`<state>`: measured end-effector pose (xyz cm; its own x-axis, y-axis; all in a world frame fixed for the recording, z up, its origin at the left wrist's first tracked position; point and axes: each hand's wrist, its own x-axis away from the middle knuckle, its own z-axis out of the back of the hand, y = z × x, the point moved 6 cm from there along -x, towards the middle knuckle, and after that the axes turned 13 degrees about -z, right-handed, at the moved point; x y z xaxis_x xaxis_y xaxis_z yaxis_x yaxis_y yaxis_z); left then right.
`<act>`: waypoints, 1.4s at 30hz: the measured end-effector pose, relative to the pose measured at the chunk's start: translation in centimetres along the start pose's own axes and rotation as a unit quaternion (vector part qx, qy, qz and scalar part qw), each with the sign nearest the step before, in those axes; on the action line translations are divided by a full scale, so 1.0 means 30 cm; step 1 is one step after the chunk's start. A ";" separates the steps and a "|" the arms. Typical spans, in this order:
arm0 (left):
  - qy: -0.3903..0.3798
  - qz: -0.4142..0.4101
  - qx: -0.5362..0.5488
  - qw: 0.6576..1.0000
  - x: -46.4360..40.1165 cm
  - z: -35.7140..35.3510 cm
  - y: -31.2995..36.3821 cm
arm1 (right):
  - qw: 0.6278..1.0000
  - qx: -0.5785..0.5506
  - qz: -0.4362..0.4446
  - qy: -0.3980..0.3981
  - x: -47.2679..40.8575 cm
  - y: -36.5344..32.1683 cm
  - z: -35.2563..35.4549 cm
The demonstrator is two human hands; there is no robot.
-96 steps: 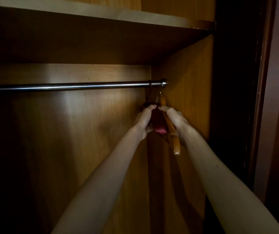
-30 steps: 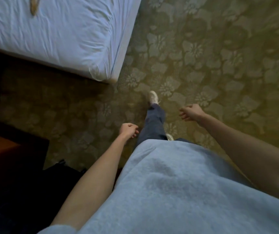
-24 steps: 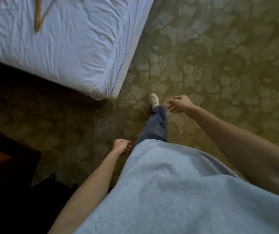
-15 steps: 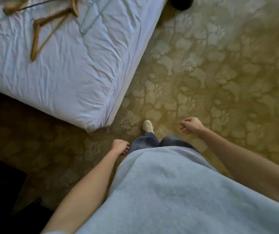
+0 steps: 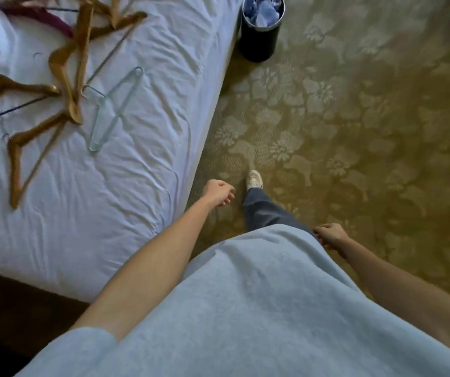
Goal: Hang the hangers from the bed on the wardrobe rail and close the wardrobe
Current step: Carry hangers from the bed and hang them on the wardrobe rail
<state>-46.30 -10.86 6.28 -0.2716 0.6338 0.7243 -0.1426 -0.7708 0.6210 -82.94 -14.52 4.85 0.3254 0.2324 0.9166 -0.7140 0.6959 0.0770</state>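
Most of the right and far side is carpet (image 5: 354, 131), olive-gold with a pale floral pattern, running from the bed's edge out of frame. Bed (image 5: 150, 172) fills the left: white sheet, heavily creased, its near corner by the person's left forearm; dark floor below it at near left. Person's pale blue top (image 5: 259, 308) takes the near centre, one dark trouser leg and a light shoe (image 5: 254, 179) stepping onto the carpet. Black cylindrical bin (image 5: 259, 36) stands at far centre, just beside the bed's right edge, with a pale crumpled liner inside.

Hangers lie scattered on the far left of the sheet: several wooden hangers (image 5: 67, 74) overlapping, one maroon hanger (image 5: 38, 14) at the far edge, one clear plastic hanger (image 5: 112, 107) nearest the bed's right side, apart from the wood ones.

Left hand (image 5: 218, 192) hangs just beside the mattress edge, fingers loosely curled, holding nothing. Right hand (image 5: 329, 235) against the shirt hem, fingers curled in, empty.
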 end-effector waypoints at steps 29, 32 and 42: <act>0.153 0.177 0.199 0.952 -0.980 0.925 0.640 | 0.897 0.358 0.258 0.004 0.230 -2.650 0.145; 0.168 0.144 0.229 0.948 -1.122 1.044 0.787 | 0.899 0.361 0.249 0.011 0.205 -2.793 0.206; 0.227 0.159 0.323 0.905 -1.508 1.298 0.991 | 0.846 0.440 0.300 0.038 0.175 -3.292 0.129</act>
<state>-1.19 -59.90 3.64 -0.5852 0.1813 0.7904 0.5572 -0.6183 0.5544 -13.12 -84.65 3.57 -0.2432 0.4299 0.8695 -0.9390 -0.3291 -0.0999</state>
